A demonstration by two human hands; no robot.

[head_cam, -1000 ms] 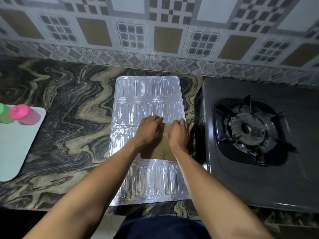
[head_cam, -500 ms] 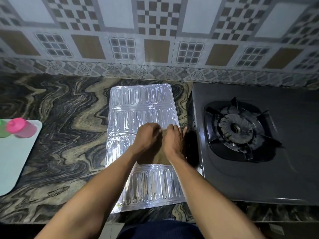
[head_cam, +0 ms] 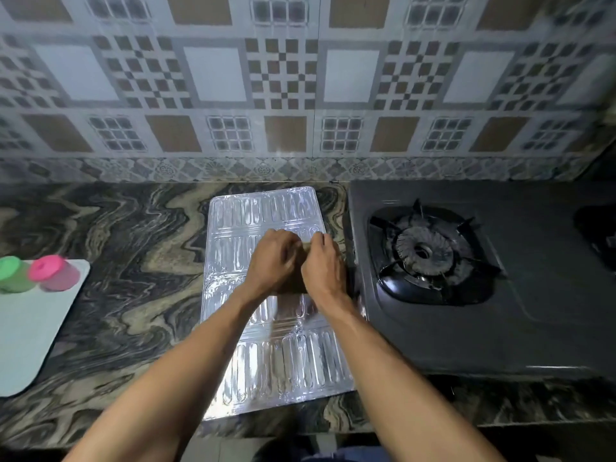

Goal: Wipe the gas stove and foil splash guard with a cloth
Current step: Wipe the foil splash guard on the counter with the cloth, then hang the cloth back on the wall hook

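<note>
A silver foil splash guard (head_cam: 286, 365) lies flat on the marbled counter, just left of the black gas stove (head_cam: 540, 315). A brown cloth (head_cam: 295, 284) rests on the guard's middle section, mostly hidden under my hands. My left hand (head_cam: 271, 260) and my right hand (head_cam: 322, 266) press side by side on the cloth, fingers curled over its far edge. The stove's burner (head_cam: 423, 251) sits uncovered to the right of my right hand.
A white tray (head_cam: 30, 331) at the left edge carries a green-lidded container (head_cam: 11, 273) and a pink-lidded container (head_cam: 53, 273). A patterned tile wall (head_cam: 300, 95) rises behind the counter. The counter's front edge runs just below the guard.
Both hands have drawn closer together on the cloth, covering more of it. The view has tilted upward, showing more wall.
</note>
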